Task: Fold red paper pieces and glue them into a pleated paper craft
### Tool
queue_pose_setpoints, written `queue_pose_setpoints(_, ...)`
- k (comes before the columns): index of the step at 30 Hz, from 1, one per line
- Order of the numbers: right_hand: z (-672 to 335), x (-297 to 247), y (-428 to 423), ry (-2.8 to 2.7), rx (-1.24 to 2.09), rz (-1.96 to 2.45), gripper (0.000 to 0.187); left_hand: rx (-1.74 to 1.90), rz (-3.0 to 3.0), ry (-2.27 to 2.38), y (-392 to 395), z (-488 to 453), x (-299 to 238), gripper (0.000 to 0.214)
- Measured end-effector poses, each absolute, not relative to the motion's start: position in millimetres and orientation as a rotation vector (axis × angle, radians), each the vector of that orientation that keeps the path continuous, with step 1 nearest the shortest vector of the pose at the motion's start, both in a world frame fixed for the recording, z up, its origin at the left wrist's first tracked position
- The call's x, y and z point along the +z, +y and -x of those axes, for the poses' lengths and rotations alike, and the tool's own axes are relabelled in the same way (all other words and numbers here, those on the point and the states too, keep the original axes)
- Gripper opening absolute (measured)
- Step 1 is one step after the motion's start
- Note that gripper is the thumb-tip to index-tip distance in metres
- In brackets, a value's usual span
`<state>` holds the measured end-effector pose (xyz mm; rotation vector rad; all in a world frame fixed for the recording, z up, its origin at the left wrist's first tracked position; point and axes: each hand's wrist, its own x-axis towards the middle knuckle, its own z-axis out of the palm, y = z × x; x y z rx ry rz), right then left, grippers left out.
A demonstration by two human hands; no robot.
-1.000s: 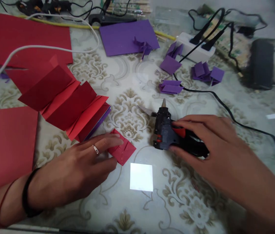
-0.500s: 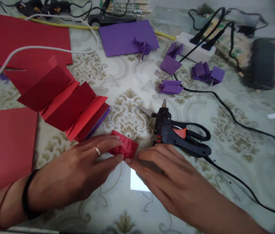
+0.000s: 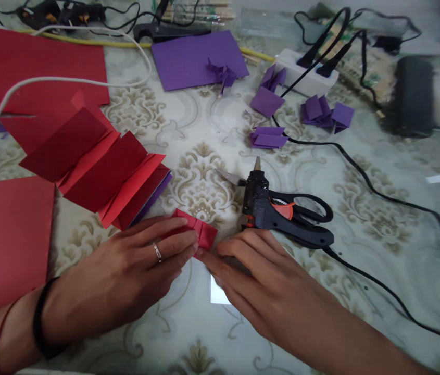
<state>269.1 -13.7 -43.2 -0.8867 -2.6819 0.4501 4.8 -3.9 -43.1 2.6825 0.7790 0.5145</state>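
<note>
A small folded red paper with creases lies on the table in front of me. My left hand, wearing a ring and a black wrist band, holds it with the fingers over its left part and near edge. At the paper's near corner, my right hand grips the edge with its thumb and forefinger while the other fingers curl in. Both hands' fingertips nearly meet there, and they hide part of the folds. Just beyond my right hand lies a black glue gun, with black-handled scissors beside it.
Pleated red paper stands at the left among red sheets. Purple folded pieces and a purple sheet lie farther back. A white power strip has plugs in it; a black cord runs down the right.
The left fingers have shifted right over the red paper, their tips now pressing near its near corner. The right hand stays at that edge. The whole view has shifted slightly.
</note>
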Motion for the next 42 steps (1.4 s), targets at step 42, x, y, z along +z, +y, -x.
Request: queue_pose_setpoints(42, -272.9, -44.0, -17.8, -2.834, 0.249, 0.803, 0.023, 0.353, -2.842, 0.805, -9.3, -1.1, -36.5, 0.036)
